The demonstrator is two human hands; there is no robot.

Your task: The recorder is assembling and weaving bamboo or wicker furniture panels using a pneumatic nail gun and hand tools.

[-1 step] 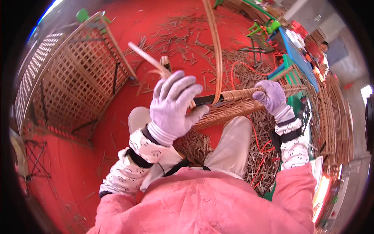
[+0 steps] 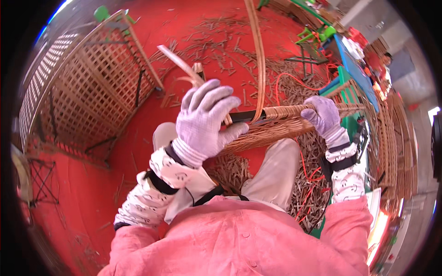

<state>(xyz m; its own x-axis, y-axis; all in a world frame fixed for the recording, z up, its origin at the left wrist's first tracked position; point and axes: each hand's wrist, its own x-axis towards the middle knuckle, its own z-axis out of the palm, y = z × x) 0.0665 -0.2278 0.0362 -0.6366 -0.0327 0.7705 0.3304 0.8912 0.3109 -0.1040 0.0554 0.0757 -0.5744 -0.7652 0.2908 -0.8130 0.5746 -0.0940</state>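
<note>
A woven wicker piece (image 2: 276,132) lies across above my thighs, its top bar partly wrapped in brown strip. My right hand (image 2: 323,114), in a pale purple glove, is closed round the wrapped bar (image 2: 287,111) near its right end. Left of the wrapping, a bare black stretch of the bar (image 2: 243,116) shows. My left hand (image 2: 206,117), gloved alike, is at that bare stretch with its fingers extended and the thumb apart. A long brown strip (image 2: 258,55) loops up from the wrapping's end. Beyond my left fingers a pale strip end (image 2: 177,60) sticks out.
At the left a large lattice-woven frame (image 2: 99,87) stands on the red floor (image 2: 138,32). Cut strip scraps (image 2: 294,92) litter the floor, with an orange cord (image 2: 277,83) among them. Stacked woven panels (image 2: 396,142) and a blue table (image 2: 352,62) are at the right.
The whole view has shifted slightly. Both hands keep nearly the same pose at the wicker piece.
</note>
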